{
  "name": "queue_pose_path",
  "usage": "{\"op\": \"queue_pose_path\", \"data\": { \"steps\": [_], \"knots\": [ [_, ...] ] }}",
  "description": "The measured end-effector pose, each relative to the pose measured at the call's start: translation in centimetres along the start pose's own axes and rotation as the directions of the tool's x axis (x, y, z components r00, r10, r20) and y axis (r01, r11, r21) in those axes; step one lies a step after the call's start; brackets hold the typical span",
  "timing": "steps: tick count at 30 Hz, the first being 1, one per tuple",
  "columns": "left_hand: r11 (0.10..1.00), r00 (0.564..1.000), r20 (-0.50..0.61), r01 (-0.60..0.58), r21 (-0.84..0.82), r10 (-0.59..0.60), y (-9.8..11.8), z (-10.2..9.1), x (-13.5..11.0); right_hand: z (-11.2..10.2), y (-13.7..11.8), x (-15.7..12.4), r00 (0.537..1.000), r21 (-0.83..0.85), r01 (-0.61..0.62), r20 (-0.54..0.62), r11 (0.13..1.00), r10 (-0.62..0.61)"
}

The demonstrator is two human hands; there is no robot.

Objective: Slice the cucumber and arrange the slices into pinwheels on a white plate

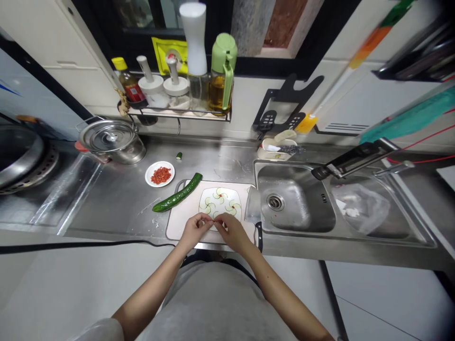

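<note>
Over the near edge of a white plate [220, 198], my left hand [195, 231] and my right hand [232, 232] meet at the fingertips. Both are closed in a pinch; whatever sits between the fingers is too small to make out. Thin cucumber slices [232, 207] lie on the plate in curved, flower-like groups with red centres. The plate rests on a pale cutting board [177, 222]. A whole cucumber [177, 196] lies slantwise across the board's left edge. At the right edge lies a cleaver [253, 204] with a black handle. A small dish [149, 176] holds chopped red pieces.
Right of the board is a steel double sink [298, 208] with a tap [351, 161]. A cucumber end [179, 155] lies behind the dish. At the back left stands a lidded steel pot [113, 142]. Above the counter, a rack [181, 112] holds bottles and jars.
</note>
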State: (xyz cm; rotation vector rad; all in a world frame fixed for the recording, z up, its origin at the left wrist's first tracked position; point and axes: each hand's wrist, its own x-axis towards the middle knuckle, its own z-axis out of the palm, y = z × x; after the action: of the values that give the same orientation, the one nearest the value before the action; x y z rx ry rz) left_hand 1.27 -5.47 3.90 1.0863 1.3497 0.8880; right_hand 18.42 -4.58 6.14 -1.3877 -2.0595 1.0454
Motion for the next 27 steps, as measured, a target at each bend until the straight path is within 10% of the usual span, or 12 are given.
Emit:
{"op": "queue_pose_path", "data": {
  "steps": [17,27],
  "knots": [
    [1.000,1.000,0.012,-0.002,0.000,0.002,-1.0,-0.8,1.6,0.3,1.0,2.9,0.997,0.011,-0.032,0.064,0.999,0.032],
    [0.880,0.985,-0.130,-0.042,0.473,0.117,-0.8,-2.6,5.3,2.4,2.8,7.2,0.980,-0.275,-0.145,0.093,0.951,0.176]
  ]
}}
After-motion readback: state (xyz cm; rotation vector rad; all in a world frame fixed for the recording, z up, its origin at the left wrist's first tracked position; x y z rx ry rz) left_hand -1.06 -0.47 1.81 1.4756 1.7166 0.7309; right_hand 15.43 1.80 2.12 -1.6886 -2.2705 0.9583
